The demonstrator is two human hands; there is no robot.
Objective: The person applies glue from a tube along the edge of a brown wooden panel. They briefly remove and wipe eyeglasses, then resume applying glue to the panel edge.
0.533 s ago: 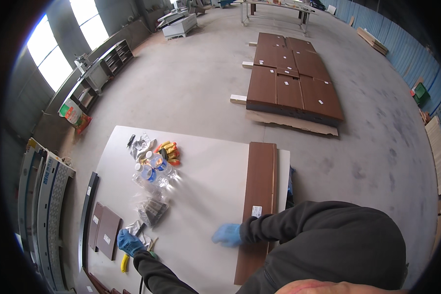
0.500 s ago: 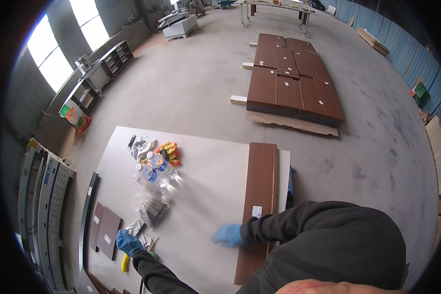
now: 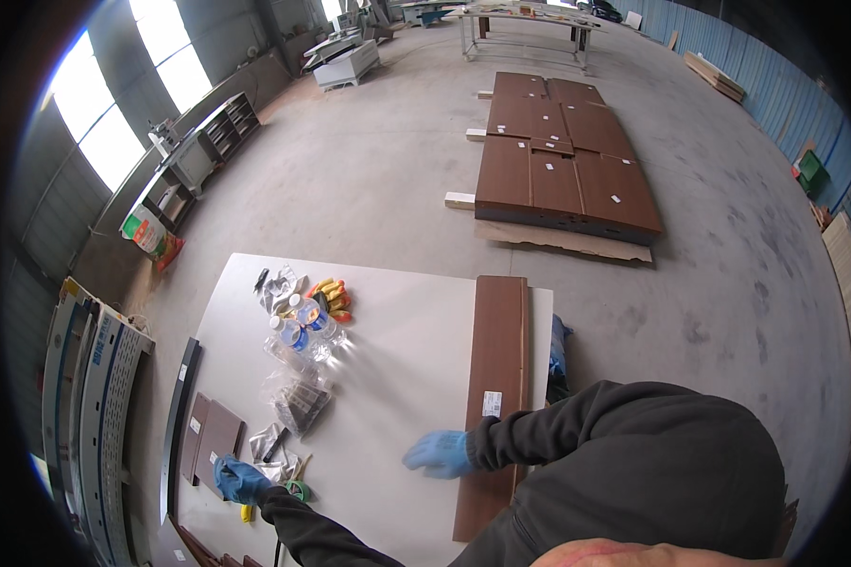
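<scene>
My left hand (image 3: 241, 480), in a blue glove, is at the lower left of the white tabletop (image 3: 397, 350) with its fingers curled. What they hold, if anything, is hidden. A yellow object (image 3: 247, 512) shows just below this hand. Two small brown panels (image 3: 219, 439) with white labels lie beside it. To its right are a roll of green tape (image 3: 298, 490) and a dark-handled tool (image 3: 276, 444) on crumpled silvery plastic. My right hand (image 3: 440, 454), gloved in blue too, has its fingers stretched out over the tabletop. Its wrist crosses a long brown board (image 3: 497, 350).
Clear plastic bottles (image 3: 317, 315), yellow-and-red gloves (image 3: 332, 298) and a bag of dark pieces (image 3: 300, 402) sit on the tabletop. A dark strip (image 3: 180, 416) lines its left edge. Stacked brown panels (image 3: 567, 175) lie beyond, on the floor. Metal frames (image 3: 104, 416) stand at left.
My left hand has shifted slightly left and down and covers more of the yellow object. My right hand stays over nearly the same spot. The whole view has tilted a little.
</scene>
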